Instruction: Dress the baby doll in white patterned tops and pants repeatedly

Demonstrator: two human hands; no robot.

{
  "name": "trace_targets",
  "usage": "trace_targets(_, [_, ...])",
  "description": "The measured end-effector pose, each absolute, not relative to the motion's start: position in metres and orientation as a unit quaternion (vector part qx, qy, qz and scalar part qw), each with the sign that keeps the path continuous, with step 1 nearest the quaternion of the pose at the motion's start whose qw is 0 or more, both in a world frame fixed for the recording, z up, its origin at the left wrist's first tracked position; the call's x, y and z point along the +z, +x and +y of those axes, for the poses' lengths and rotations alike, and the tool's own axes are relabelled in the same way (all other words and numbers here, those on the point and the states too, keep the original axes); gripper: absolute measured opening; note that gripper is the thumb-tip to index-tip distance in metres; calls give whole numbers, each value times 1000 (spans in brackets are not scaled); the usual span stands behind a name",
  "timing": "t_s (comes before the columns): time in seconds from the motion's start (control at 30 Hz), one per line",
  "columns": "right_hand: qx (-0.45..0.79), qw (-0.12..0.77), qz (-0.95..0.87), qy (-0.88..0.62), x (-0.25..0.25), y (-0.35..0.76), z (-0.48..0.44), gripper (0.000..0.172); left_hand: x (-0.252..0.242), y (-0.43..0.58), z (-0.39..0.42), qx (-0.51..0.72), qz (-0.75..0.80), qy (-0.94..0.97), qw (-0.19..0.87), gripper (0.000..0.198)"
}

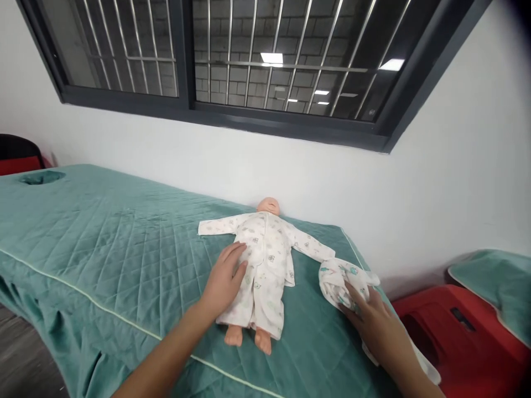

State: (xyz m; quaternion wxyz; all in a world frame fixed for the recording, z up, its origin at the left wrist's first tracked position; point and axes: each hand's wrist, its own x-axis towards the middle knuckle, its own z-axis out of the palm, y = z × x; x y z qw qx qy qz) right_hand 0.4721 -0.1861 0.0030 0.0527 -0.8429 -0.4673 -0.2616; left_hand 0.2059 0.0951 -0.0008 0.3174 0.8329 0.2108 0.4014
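A baby doll (269,207) lies on its back on a green quilted bed cover (124,249), feet toward me. It wears a white printed long-sleeved top (265,237) and matching trousers (265,298), with its arms spread out and bare feet showing. My left hand (227,276) rests against the doll's side at the waist, fingers stretched out and holding nothing. To the right, near the bed's edge, my right hand (373,320) grips a bunched white cloth with green print (338,276). More white fabric shows beneath that wrist; how the cloth is folded cannot be made out.
A white wall and a dark-framed barred window (282,116) stand behind the bed. Red plastic stools (452,331) with a green cloth (493,282) on top are at the right. The bed has a face hole (41,177) at far left, near a black-and-red chair (19,155).
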Motion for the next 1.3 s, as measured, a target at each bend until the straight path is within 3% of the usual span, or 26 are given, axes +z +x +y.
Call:
trace_targets(0.13, [-247, 63, -535, -806, 4, 473, -190, 33, 13, 264, 141, 388, 201, 847, 301, 39])
trace_targets(0.23, [-281, 171, -516, -791, 23, 451, -164, 29, 26, 309, 172, 375, 188, 860, 290, 38])
trace_targets(0.3, [-253, 244, -484, -801, 31, 435, -127, 38, 33, 333, 188, 346, 178, 871, 301, 35])
trace_targets(0.47, [-71, 381, -504, -772, 34, 431, -1, 38, 30, 358, 209, 313, 158, 872, 342, 37])
trace_targets(0.6, [5, 465, -446, -765, 37, 444, 73, 41, 18, 349, 215, 294, 145, 866, 379, 43])
trace_targets(1.0, [36, 470, -453, -757, 27, 449, 84, 36, 26, 351, 211, 270, 163, 860, 401, 40])
trace_targets(1.3, [49, 425, -477, -768, 21, 454, 84, 49, 24, 351, 213, 288, 145, 853, 410, 37])
